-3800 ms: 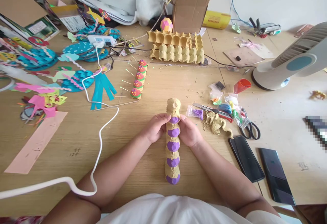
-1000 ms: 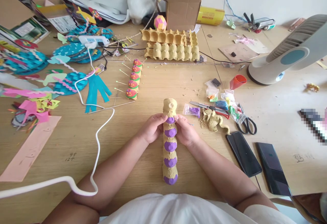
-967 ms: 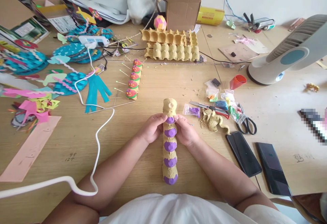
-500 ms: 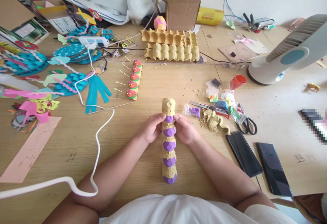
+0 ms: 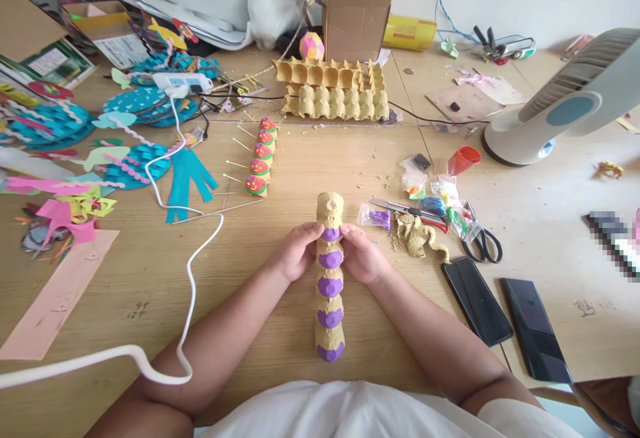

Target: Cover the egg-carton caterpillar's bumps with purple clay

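Between my hands is a strip of egg carton [image 5: 330,305], its row of bumps pointing up and patches of purple clay on several of them. The bump at its far end is bare. My left hand [image 5: 300,251] grips the strip's left side near that far end, thumb at a purple patch. On the opposite side my right hand [image 5: 364,253] holds it the same way, its thumb on the edge. The fingers underneath are partly hidden. To the right of the strip lie a small bag of purple clay [image 5: 375,217] and torn carton scraps [image 5: 417,235].
A finished-looking carton caterpillar [image 5: 260,158] with red and green faces stands at the left. A utility knife [image 5: 410,210], scissors [image 5: 483,245] and two phones [image 5: 477,301] lie right. A white cord [image 5: 190,278] crosses the left side. More egg cartons [image 5: 343,101] sit behind; a fan [image 5: 550,115] stands right.
The near end of the egg carton strip has shifted very slightly to the left. Both hands keep their hold at the far end.
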`<state>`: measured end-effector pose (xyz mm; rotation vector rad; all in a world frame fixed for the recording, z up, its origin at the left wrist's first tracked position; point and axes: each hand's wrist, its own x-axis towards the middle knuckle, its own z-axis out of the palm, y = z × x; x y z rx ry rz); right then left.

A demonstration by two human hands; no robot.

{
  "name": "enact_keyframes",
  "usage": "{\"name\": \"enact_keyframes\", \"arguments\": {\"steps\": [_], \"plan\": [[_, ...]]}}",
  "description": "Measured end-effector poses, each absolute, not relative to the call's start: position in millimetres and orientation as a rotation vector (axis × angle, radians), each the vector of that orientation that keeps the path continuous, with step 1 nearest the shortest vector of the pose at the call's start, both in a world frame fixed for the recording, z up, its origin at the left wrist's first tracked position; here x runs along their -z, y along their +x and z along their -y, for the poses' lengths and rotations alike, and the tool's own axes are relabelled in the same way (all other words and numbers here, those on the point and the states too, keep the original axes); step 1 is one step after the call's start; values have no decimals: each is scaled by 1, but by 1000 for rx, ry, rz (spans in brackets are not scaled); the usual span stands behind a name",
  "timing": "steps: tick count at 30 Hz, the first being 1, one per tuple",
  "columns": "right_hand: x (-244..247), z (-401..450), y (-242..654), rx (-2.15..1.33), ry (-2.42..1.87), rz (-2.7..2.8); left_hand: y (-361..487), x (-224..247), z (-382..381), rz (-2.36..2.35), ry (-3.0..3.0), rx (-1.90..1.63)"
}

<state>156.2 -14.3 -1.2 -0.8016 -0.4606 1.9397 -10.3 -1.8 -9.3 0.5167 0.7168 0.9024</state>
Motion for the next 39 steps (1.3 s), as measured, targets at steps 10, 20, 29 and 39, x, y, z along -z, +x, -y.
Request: {"name": "enact_keyframes", "arguments": {"steps": [10, 20, 29, 39], "plan": [[9, 16, 152, -1873, -876, 445, -10, 7, 2, -729, 520, -891], [5, 17, 151, -1880, -816, 501, -10, 8, 2, -710, 521, -897], [2, 15, 156, -1933, -790, 508, -10, 6, 2, -706, 521, -900], [1, 16, 155, -1909, -801, 531, -11, 12, 1, -708, 492, -909]]}}
